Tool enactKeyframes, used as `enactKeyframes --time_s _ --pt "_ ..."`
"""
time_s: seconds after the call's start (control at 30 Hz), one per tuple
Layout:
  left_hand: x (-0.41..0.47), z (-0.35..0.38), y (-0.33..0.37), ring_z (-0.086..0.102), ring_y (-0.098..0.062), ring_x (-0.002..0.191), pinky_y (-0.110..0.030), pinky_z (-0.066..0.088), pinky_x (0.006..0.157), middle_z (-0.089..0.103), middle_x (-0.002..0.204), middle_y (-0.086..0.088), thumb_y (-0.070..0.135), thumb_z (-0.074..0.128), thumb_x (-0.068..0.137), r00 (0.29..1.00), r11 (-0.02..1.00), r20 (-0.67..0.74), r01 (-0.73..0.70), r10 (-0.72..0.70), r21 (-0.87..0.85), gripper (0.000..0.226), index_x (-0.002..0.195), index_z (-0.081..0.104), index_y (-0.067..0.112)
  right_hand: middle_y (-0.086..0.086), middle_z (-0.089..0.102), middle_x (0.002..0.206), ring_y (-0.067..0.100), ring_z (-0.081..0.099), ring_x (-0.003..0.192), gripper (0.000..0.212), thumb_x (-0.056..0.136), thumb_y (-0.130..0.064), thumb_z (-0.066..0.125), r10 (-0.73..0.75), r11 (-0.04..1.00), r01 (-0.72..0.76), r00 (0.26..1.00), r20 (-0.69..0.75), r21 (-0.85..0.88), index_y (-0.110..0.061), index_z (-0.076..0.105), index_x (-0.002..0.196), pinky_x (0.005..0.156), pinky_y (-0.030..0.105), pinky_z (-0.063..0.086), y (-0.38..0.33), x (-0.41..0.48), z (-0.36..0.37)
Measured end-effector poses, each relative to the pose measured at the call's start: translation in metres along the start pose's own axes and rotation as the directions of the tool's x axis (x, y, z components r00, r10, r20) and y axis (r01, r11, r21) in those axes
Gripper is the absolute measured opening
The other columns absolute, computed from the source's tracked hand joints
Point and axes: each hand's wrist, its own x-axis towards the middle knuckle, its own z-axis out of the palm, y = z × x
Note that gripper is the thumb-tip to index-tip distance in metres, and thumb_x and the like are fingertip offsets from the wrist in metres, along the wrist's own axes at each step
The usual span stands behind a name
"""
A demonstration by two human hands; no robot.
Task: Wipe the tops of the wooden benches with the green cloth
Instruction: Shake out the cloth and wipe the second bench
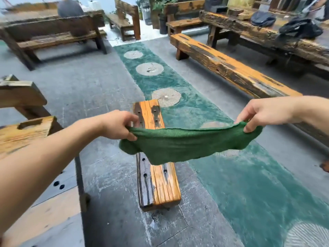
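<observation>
The green cloth [187, 142] hangs stretched in the air between both hands. My left hand [118, 124] pinches its left end and my right hand [261, 113] pinches its right end. Below the cloth stands a short narrow wooden bench [156, 184] with an orange and dark top; the cloth covers its middle. A long wooden bench [229, 68] runs along the right side. At the left edge is part of another wooden bench [23, 132].
A green carpet strip [249, 184] with round stone discs runs down the grey floor. A heavy wooden table [258, 34] at the back right carries dark bags. More benches stand at the back left, where a person [70, 8] sits. Another person stands at the far right.
</observation>
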Motion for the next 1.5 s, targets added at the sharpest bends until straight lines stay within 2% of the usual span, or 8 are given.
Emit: enactKeyframes --time_s 0.3,0.53,0.63,0.83,0.93,1.07,1.27,1.5 --pt "0.036 0.113 -0.105 0.063 -0.017 0.081 -0.023 0.043 0.065 0.076 0.087 0.002 0.027 0.083 0.083 0.902 0.968 0.355 0.249 -0.248 0.042 0.016 0.085 0.067 0.029 0.004 0.081 0.083 0.004 0.066 0.063 0.028 0.089 0.000 0.076 -0.006 0.994 0.012 0.998 0.059 -0.108 -0.025 0.083 0.078 0.066 0.021 0.053 -0.001 0.155 0.074" --pt "0.102 0.203 -0.177 0.062 -0.028 0.093 -0.028 0.044 0.075 0.068 0.090 -0.002 0.025 0.076 0.087 0.932 0.933 0.024 0.361 -0.361 -0.001 0.012 0.099 0.075 0.022 -0.031 0.057 0.043 -0.010 0.057 0.050 0.022 0.090 -0.012 0.080 0.039 0.990 -0.065 0.979 -0.200 -0.126 -0.034 0.081 0.094 0.059 0.002 0.042 0.033 0.279 0.140" --pt "0.124 0.248 -0.198 0.065 -0.034 0.098 -0.035 0.050 0.075 0.072 0.097 -0.005 0.028 0.072 0.088 0.909 0.913 -0.077 0.408 -0.409 -0.031 0.012 0.100 0.073 0.027 -0.025 0.065 0.055 -0.004 0.058 0.064 0.023 0.089 -0.009 0.079 0.065 0.995 -0.084 0.960 -0.272 -0.061 -0.029 0.085 0.100 0.078 0.024 0.050 0.050 0.320 0.167" --pt "0.116 0.380 -0.193 0.065 -0.035 0.101 -0.040 0.050 0.074 0.066 0.101 -0.004 0.027 0.062 0.092 0.892 0.903 -0.144 0.430 -0.428 -0.018 0.009 0.100 0.067 0.026 -0.006 0.081 0.085 0.006 0.070 0.074 0.029 0.091 -0.008 0.072 0.081 0.988 -0.112 0.960 -0.268 -0.103 -0.031 0.084 0.103 0.077 0.013 0.050 0.098 0.350 0.267" --pt "0.092 0.460 -0.172 0.063 -0.030 0.111 -0.042 0.053 0.086 0.061 0.112 -0.003 0.024 0.055 0.093 0.874 0.877 0.075 0.480 -0.480 0.032 0.023 0.113 0.067 0.026 0.004 0.078 0.122 0.027 0.069 0.118 0.043 0.092 -0.003 0.059 0.077 0.963 -0.111 0.987 -0.143 -0.245 -0.027 0.080 0.121 0.104 0.029 0.048 0.127 0.351 0.350" --pt "0.069 0.561 -0.144 0.062 -0.028 0.120 -0.042 0.055 0.092 0.055 0.132 -0.001 0.018 0.050 0.092 0.775 0.865 0.436 0.501 -0.457 0.018 0.043 0.132 0.059 0.030 0.008 0.073 0.129 0.030 0.068 0.119 0.047 0.093 -0.013 0.048 0.283 0.862 -0.194 0.951 0.126 -0.468 -0.035 0.068 0.128 0.099 0.035 0.053 0.160 0.353 0.475" --pt "0.119 0.589 -0.131 0.058 -0.029 0.119 -0.042 0.048 0.094 0.061 0.131 0.000 0.048 0.040 0.105 0.843 0.830 0.008 0.530 -0.537 -0.175 0.040 0.133 0.059 0.026 0.013 0.073 0.103 0.037 0.067 0.101 0.031 0.105 -0.037 0.052 0.154 0.963 -0.207 0.948 -0.279 -0.171 -0.014 0.073 0.107 0.089 0.042 0.053 0.136 0.402 0.528" --pt "0.223 0.606 -0.138 0.004 -0.031 0.160 -0.054 0.015 0.125 0.002 0.175 -0.004 0.061 0.026 0.105 0.830 0.838 -0.218 0.431 -0.514 -0.335 0.061 0.163 0.019 0.041 0.016 -0.001 0.175 0.036 -0.003 0.161 0.072 0.100 -0.068 0.040 -0.002 0.981 -0.096 0.868 -0.497 -0.171 -0.041 0.020 0.164 0.127 0.059 -0.005 0.095 0.512 0.522"
